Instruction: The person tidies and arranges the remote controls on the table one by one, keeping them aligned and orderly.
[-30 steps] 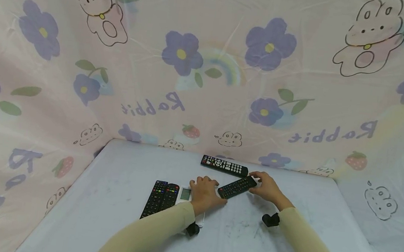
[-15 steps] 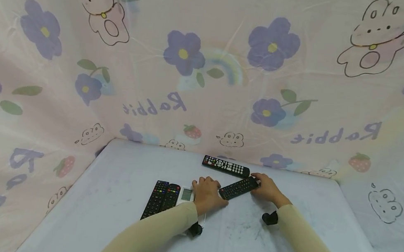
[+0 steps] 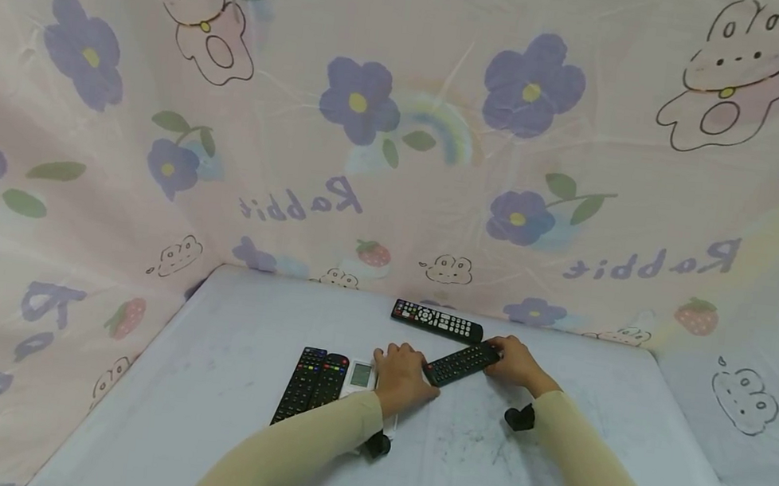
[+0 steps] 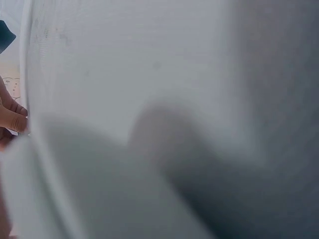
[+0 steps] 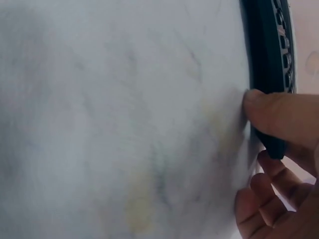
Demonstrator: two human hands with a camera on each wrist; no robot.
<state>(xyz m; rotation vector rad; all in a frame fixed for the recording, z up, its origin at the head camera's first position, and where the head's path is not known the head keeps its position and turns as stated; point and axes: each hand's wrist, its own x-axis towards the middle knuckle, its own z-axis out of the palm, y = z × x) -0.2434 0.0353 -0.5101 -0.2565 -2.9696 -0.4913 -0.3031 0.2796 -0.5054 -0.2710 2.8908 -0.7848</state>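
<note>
My right hand [image 3: 518, 364] pinches the far right end of a black remote control [image 3: 462, 364], which lies slanted on the table. In the right wrist view, the thumb [image 5: 279, 112] presses that remote's side. My left hand [image 3: 405, 379] sits just left of its near end, fingers bent down over a white object, probably a remote control, mostly hidden beneath the hand. Beside it lies a white remote control with a small screen [image 3: 361, 374]. Left of this stand two black remote controls in a row, one [image 3: 328, 384] touching or nearly touching the other [image 3: 301, 385].
Another black remote control [image 3: 437, 321] lies crosswise at the back, close to the slanted one. Behind the white table [image 3: 240, 354] hangs a patterned curtain [image 3: 409, 197], with more of it at both sides. A black camera mount [image 3: 519, 418] sits at the right wrist.
The head view has drifted slightly, so everything appears a little farther right. Both hands and the remote controls keep nearly the same places relative to each other.
</note>
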